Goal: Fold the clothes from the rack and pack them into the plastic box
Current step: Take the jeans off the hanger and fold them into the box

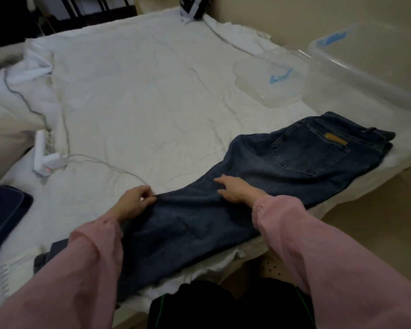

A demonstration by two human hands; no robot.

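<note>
A pair of dark blue jeans [282,162] lies lengthwise along the near edge of the white bed [140,91], folded leg on leg, back pocket up, waist toward the right. My left hand [133,201] pinches the far edge of the leg fabric with curled fingers. My right hand [235,188] lies flat on the denim near the thigh, fingers straight and spread. A clear plastic box [356,74] with blue latches stands at the bed's far right, and its clear lid [266,77] lies on the sheet beside it.
A white power strip with a plugged charger [46,160] and grey cables lies on the left of the bed. A navy cushion [3,214] sits at the near left. A dark-and-white bag [191,7] rests at the far edge. Black clothing [223,305] is below me.
</note>
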